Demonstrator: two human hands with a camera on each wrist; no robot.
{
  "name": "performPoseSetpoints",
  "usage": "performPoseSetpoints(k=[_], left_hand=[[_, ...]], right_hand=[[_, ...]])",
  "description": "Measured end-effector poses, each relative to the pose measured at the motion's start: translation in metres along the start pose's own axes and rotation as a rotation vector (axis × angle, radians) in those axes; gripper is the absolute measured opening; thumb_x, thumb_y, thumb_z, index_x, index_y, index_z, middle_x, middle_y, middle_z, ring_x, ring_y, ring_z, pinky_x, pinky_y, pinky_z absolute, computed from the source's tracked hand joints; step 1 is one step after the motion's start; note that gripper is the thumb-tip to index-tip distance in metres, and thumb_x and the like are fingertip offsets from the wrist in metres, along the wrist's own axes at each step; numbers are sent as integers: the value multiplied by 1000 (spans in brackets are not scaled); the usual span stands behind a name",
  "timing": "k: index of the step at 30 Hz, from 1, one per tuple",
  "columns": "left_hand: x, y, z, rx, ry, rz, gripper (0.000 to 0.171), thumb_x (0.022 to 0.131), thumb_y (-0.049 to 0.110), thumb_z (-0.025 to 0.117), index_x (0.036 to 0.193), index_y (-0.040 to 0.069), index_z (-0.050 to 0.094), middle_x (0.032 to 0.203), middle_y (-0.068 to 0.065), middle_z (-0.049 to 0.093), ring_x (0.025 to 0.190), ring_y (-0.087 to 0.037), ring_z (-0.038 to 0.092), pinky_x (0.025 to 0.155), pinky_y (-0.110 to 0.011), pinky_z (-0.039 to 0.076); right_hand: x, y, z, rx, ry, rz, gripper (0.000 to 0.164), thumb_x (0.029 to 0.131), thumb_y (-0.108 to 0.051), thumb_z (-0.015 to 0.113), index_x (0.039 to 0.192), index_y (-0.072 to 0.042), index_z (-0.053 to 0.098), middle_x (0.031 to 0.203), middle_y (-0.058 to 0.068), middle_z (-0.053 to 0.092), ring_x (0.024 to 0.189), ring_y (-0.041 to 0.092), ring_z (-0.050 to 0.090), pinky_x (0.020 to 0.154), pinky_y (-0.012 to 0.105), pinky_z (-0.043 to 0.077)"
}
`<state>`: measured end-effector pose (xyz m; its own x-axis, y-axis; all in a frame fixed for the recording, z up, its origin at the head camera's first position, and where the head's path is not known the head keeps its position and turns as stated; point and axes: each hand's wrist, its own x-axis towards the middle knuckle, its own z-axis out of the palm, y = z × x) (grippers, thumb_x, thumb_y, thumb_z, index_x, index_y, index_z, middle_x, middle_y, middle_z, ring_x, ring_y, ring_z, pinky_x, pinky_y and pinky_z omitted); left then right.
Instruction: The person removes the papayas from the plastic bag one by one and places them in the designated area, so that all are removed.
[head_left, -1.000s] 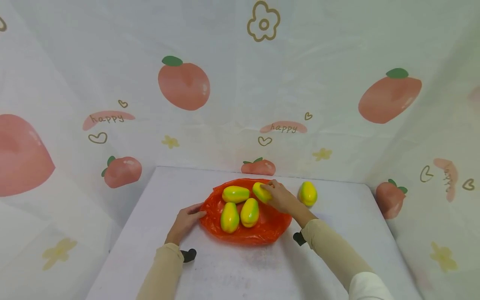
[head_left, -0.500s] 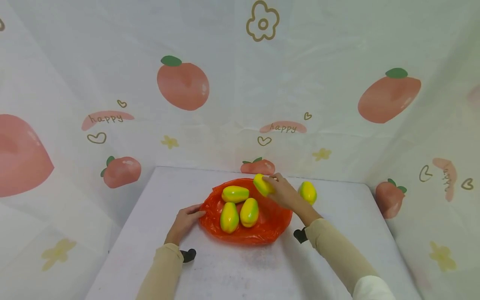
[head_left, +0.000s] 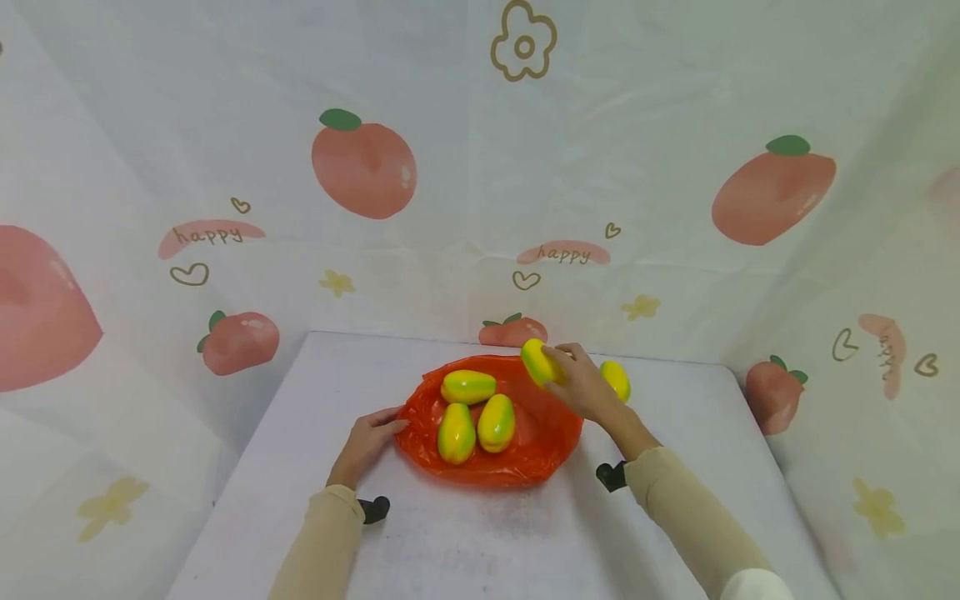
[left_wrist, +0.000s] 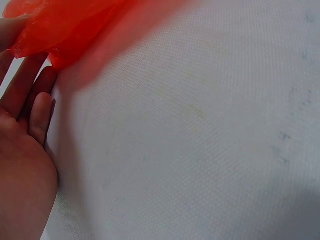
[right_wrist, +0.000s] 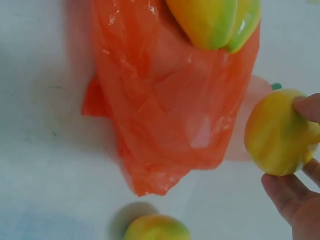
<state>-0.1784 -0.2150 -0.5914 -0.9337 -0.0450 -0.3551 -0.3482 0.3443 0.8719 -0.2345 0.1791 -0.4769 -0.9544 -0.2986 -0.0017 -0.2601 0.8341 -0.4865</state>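
A red plastic bag point(head_left: 536, 467) lies spread open on the white table, with three yellow-green papayas point(head_left: 457, 433) on it. My left hand point(head_left: 367, 446) pinches the bag's left edge; in the left wrist view the thumb lies over the red plastic point(left_wrist: 75, 30) and the fingers are under it. Above the bag's back right edge, my right hand point(head_left: 588, 385) holds another papaya point(head_left: 538, 363) between thumb and fingers, raised off the bag. The right wrist view shows this papaya point(right_wrist: 275, 135) with the fingertips around its end.
Another papaya point(head_left: 615, 380) lies on the table point(head_left: 675, 467) to the right of the bag, partly behind my right hand. A white fruit-print curtain point(head_left: 450, 275) stands behind the table and along both sides.
My right hand has lifted its papaya up from the bag and moved it a little to the right. The left hand stays at the bag's edge.
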Motion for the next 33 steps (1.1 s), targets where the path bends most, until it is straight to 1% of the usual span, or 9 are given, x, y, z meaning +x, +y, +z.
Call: performPoseSetpoints(k=[7,11,17,21,26,33], left_hand=[[1,-1,1,14,3,9,48,96,40,65,139,18,65,149,-10,59,146,-34,44,123,-59,33],[2,-1,0,16,1,10,48,96,41,66,139,19,65,149,-9,59,147,-33,44,123,-59,33],[2,-2,0,18,-9,12,49,96,41,66,140,19,64,149,-9,59,146,-34,44,123,-59,34],[1,0,0,23,-4,20,48,97,40,65,140,18,64,149,-10,59,146,-34,44,123,-59,33],[1,-1,0,22,-3,17,47,98,39,64,140,18,64,150,-9,58,147,-34,43,124,-59,32],[3,-2,-1,22,-9,27,49,97,42,64,141,19,63,150,-8,58,148,-33,43,123,-60,32]], right_hand=[[-11,12,-8,2,89,-26,66,93,-21,74,153,-13,47,146,22,46,123,40,60,104,54,55],[-17,19,-12,19,130,-21,64,93,-18,74,151,-9,48,144,25,48,121,42,61,104,56,55],[-23,29,-16,61,143,55,64,94,-17,72,152,-8,47,147,25,44,126,44,57,106,56,52],[-28,38,-18,76,174,98,64,94,-17,71,152,-8,46,148,25,43,126,45,56,107,58,51],[-35,53,-21,95,222,118,65,95,-16,70,153,-6,44,148,28,41,127,48,54,109,61,49],[-42,74,-26,83,269,143,65,96,-17,69,154,-3,42,147,31,41,130,52,51,111,64,44]])
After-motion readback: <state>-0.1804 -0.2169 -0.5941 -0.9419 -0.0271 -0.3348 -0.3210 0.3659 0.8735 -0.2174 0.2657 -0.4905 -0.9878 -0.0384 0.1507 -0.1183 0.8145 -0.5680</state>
